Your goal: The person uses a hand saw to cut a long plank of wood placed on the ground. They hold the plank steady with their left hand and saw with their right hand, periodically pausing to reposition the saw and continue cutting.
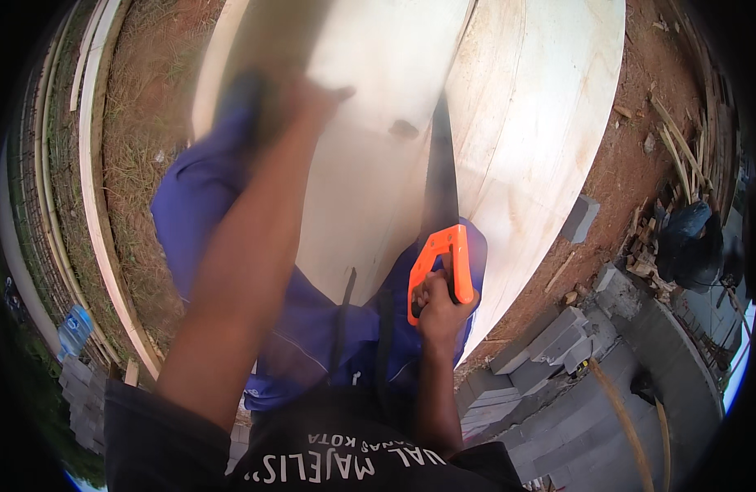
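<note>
A handsaw with an orange handle (434, 261) and a dark blade (442, 176) is gripped in my right hand (443, 307), fingers wrapped round the handle. Its blade points away from me and meets a pale plywood sheet (521, 98) at a long dark line that runs on to the far edge. My left arm reaches forward across my left leg. On the plywood's left part (378, 49) rests my left hand (308, 100), thumb spread to the right; its other fingers are blurred. My blue-trousered legs are bent on either side of the saw.
Long timber strips (95, 164) lie on the grass at left, near a clear blue-tinted plastic bottle (74, 328). Grey blocks (558, 340) are stacked at lower right, with a black plastic bag (689, 246) and scrap wood beyond. One grey block (580, 218) sits beside the sheet.
</note>
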Motion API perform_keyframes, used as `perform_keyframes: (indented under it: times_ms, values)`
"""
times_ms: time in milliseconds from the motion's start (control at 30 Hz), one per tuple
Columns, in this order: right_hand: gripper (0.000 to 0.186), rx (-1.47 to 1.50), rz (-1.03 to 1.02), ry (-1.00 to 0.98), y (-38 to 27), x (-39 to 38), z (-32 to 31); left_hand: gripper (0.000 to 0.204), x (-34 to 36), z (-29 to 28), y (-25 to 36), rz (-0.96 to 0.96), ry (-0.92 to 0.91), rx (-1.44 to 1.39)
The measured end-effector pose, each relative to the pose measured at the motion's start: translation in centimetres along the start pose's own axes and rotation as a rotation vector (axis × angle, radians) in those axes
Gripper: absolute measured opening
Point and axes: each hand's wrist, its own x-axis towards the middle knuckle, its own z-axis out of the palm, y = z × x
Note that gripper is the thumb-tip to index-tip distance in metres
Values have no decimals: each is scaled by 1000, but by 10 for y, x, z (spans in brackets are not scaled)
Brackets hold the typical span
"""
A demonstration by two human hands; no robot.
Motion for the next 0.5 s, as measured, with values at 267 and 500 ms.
perform_keyframes:
  times_ms: [267, 500]
  values:
    - [22, -52, 87, 62, -38, 165, 51, 88, 1, 10, 10, 47, -19, -46]
    - [34, 24, 37, -5, 5, -24, -15, 89, 6, 5, -8, 35, 31, -15]
